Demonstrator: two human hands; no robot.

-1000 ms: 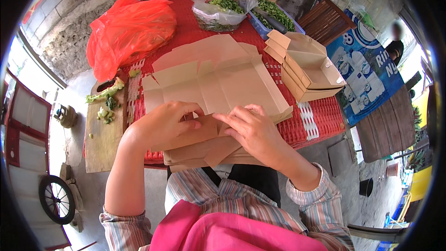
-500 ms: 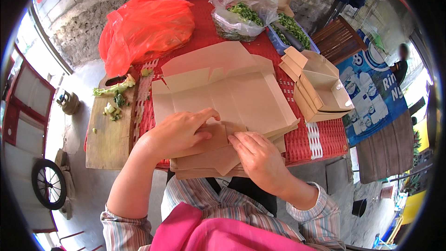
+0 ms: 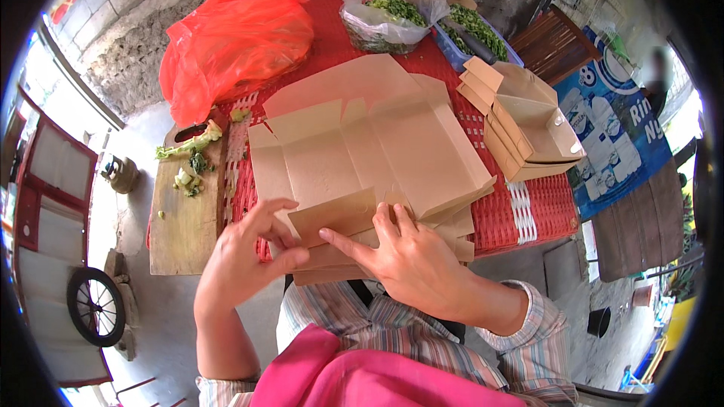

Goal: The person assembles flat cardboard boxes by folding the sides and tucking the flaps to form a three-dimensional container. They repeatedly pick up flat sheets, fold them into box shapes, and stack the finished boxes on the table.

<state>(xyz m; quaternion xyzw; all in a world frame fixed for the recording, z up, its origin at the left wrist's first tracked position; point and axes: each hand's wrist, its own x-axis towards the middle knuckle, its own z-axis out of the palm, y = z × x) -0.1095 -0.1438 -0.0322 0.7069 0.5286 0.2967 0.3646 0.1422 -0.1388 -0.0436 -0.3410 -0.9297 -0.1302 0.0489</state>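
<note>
A flat brown cardboard box blank (image 3: 332,143) lies before me on a stack of similar sheets, with its near panel (image 3: 332,215) folded up. At the panel's left end, my left hand (image 3: 253,249) is open, thumb and fingers apart around the corner. My right hand (image 3: 418,256) grips the panel's right end. One digit stretches along the panel's near side, and the other fingertips bend over a small tab at the corner. Part of that grip is hidden behind the hand.
Folded boxes (image 3: 528,136) stand nested at the right. A cutting board (image 3: 185,218) with vegetable scraps lies left. Behind are a red plastic bag (image 3: 234,53), a clear bag of chopped greens (image 3: 392,15) and a blue tray (image 3: 516,56) with greens and a knife (image 3: 475,45).
The near panel has come up from lying flat. My left hand has moved left off it and opened, while my right hand has spread its fingers across the panel's right part.
</note>
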